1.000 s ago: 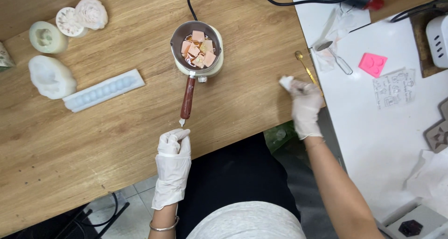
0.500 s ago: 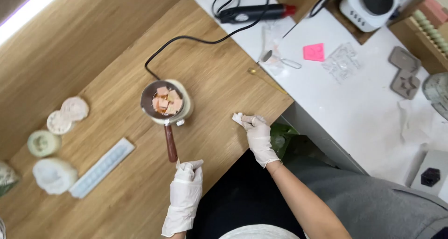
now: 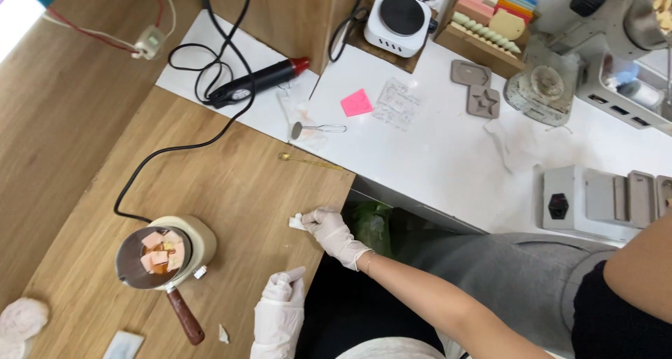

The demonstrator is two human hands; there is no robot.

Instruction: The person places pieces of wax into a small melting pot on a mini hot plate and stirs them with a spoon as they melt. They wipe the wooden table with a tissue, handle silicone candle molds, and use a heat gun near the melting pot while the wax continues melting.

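**Gloved hands at the edge of a wooden tabletop**

A wooden tabletop was seen running from the upper left to the lower middle, with a white counter joined along its right edge. A second person in grey trousers was seated at the right, under the counter's near edge.

Near the left edge of the tabletop a small metal pot with a dark wooden handle was set on a cream-coloured heating base, and pink and orange cubes were lying inside it. A black cable was laid from the base toward the far end of the wood. A black heat gun with a red tip was lying on a white sheet at the far edge.

The right hand, in a white glove, was placed at the right edge of the tabletop, close to the corner where wood met counter. Its fingers were curled, with the tips pinched on a small white wad that was pressed onto the wood.

The left hand, also gloved, was rested flat on the near edge, fingers loosely together and extended, with nothing held. A tiny white scrap was lying just left of it.
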